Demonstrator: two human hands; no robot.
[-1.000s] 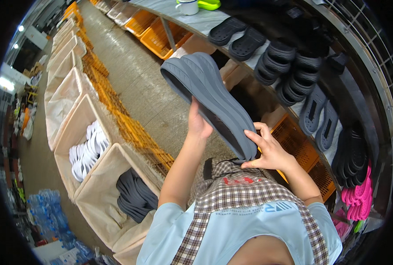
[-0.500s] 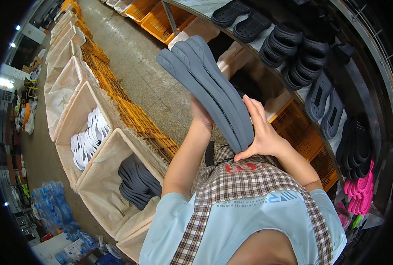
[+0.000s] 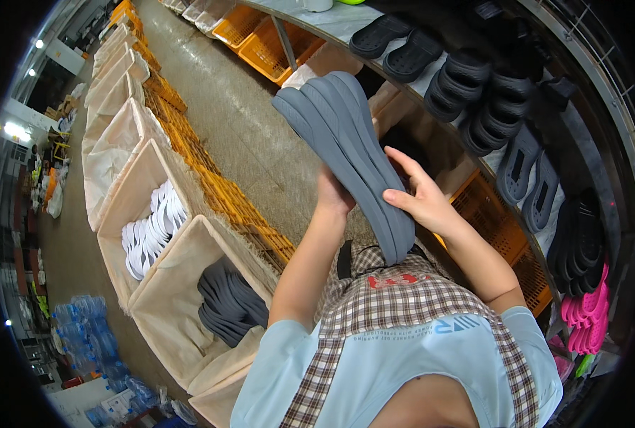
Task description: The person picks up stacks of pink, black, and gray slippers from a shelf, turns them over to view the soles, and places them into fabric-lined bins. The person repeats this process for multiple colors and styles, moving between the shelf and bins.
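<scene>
A small stack of grey shoe soles slants in front of my apron, its lower end close to my body. My left hand supports it from the left and underneath, with most of the fingers hidden behind it. On the right edge my right hand grips the stack, thumb on the upper face and fingers along the side. Similar dark grey soles lie heaped in a cloth-lined bin at my left. White soles fill part of the bin beyond it.
Orange crates and cream-lined bins run away along the left. On my right a worktop carries black clogs, grey soles and pink footwear. Orange crates stand beneath it. Plastic bottles are at far left.
My right hand has shifted up from the lower end of the stack, and its thumb now lies across the upper face. The stack has moved slightly right and nearer to me.
</scene>
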